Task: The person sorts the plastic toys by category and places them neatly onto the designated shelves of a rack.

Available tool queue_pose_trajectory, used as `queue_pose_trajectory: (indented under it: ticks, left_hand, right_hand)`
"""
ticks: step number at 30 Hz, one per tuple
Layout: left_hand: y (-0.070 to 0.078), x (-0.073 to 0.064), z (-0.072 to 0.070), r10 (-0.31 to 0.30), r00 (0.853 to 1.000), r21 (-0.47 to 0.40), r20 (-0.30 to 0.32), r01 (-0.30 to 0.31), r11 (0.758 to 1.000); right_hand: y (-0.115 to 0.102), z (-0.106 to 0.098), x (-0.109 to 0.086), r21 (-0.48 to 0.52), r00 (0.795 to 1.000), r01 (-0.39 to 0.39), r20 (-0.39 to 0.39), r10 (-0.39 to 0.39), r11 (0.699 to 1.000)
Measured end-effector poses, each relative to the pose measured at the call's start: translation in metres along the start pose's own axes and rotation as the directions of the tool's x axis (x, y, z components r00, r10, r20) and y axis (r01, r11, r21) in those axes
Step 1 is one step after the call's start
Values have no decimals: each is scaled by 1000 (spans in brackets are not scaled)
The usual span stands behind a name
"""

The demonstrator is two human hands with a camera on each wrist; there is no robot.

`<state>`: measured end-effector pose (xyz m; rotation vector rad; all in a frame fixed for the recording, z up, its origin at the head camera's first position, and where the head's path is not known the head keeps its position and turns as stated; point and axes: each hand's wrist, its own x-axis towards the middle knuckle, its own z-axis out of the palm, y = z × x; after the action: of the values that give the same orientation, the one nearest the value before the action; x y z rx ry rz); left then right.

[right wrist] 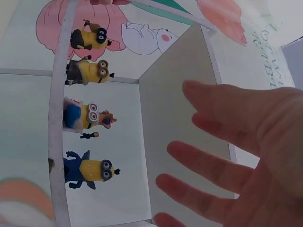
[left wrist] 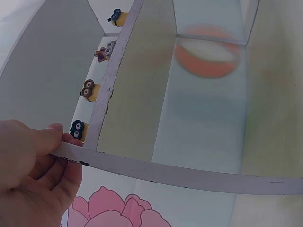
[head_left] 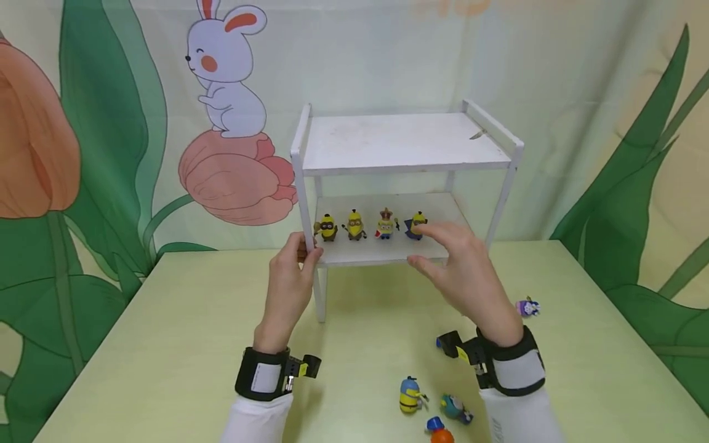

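My left hand (head_left: 289,280) grips the front left post of a small white two-tier shelf (head_left: 407,141); in the left wrist view its thumb and fingers pinch the post (left wrist: 128,168). On the lower tier, several yellow minion figurines stand in a row: one with dark goggles (head_left: 328,228) by the left post, one with brown goggles (head_left: 354,226), a crowned one (head_left: 385,225), and one in blue with a cape (right wrist: 90,171) at the right. My right hand (head_left: 468,277) hovers in front of that blue one, fingers spread and holding nothing.
On the pale yellow-green table (head_left: 183,344) lie a blue-and-yellow figurine (head_left: 410,395), a teal figurine (head_left: 453,406), an orange one with a blue top (head_left: 441,434) and a purple one (head_left: 528,307) at the right. A printed curtain (head_left: 360,55) hangs behind the shelf.
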<state>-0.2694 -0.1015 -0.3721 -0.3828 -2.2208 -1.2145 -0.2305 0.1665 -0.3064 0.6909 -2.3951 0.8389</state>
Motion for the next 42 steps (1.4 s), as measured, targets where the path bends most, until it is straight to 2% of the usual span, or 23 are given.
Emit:
queue_pose_trajectory:
  ticks: [4, 7, 10, 13, 17, 20, 24, 25, 30, 32, 35, 40, 42]
  left_hand:
    - [1, 0, 1, 8, 1000, 7, -3, -8, 1000]
    - [1, 1, 1, 18, 1000, 10, -7, -17, 1000]
    - [1, 1, 1, 11, 1000, 10, -5, -11, 1000]
    - [1, 1, 2, -1, 1000, 10, 3, 1, 1000]
    - [2, 0, 2, 0, 1000, 6, 7, 0, 1000]
    - [2, 0, 2, 6, 1000, 6, 1, -6, 1000]
    - [1, -1, 1, 2, 1000, 7, -5, -2, 1000]
    - [1, -1, 1, 1, 1000, 7, -7, -1, 1000]
    - [1, -1, 1, 4, 1000, 2, -9, -4, 1000]
    - [1, -1, 1, 4, 1000, 0, -6, -4, 1000]
    - [0, -1, 2, 5, 1000, 3, -5, -5, 1000]
    - [0, -1, 1, 17, 1000, 7, -8, -17, 1000]
    - [0, 0, 1, 22, 1000, 7, -10, -22, 1000]
  right_hand:
    - [-3, 2, -10, -25, 994, 85, 64, -84, 996]
    - [-3, 8, -20, -63, 976, 186, 123, -178, 980]
    - [2, 15, -32, -100, 941, 282, 221, -255, 954]
    - [9, 21, -45, -112, 895, 335, 348, -279, 936]
    - [13, 28, -59, -69, 814, 383, 496, -301, 921]
    - [9, 32, -66, 13, 731, 385, 607, -313, 923]
    - [0, 35, -71, 117, 610, 306, 738, -289, 945]
    - [-2, 36, -72, 137, 585, 284, 760, -285, 949]
    - [-5, 44, -77, 138, 488, 262, 835, -254, 955]
    - [-4, 47, -79, 128, 464, 272, 851, -247, 954]
    - [-2, 53, -82, 136, 442, 264, 863, -245, 955]
    - [1, 62, -85, 171, 437, 234, 861, -260, 957]
    - [1, 64, -86, 170, 444, 217, 860, -252, 961]
